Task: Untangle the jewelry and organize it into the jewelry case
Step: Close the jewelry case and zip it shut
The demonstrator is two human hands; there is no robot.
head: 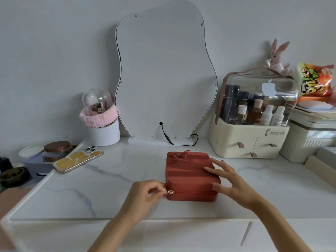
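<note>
Open marble tabletop [101, 188] left and front of the jewelry case [189, 176] — wide bare lane there. Left hand [145, 192] blocks the case's front-left corner, pinching the zipper pull [170, 192]; right hand [230, 180] covers its right top and side. Phone [78, 159] lies flat at far left, well apart from the case. Behind the case, a bare strip up to the mirror [163, 75] base, with a black cable [181, 142] lying along it. Cosmetics organizer [247, 142] stands near back right — narrow gap to the case. White cup [104, 133] with pink headband at back left. Clutter crowds the left edge.
</note>
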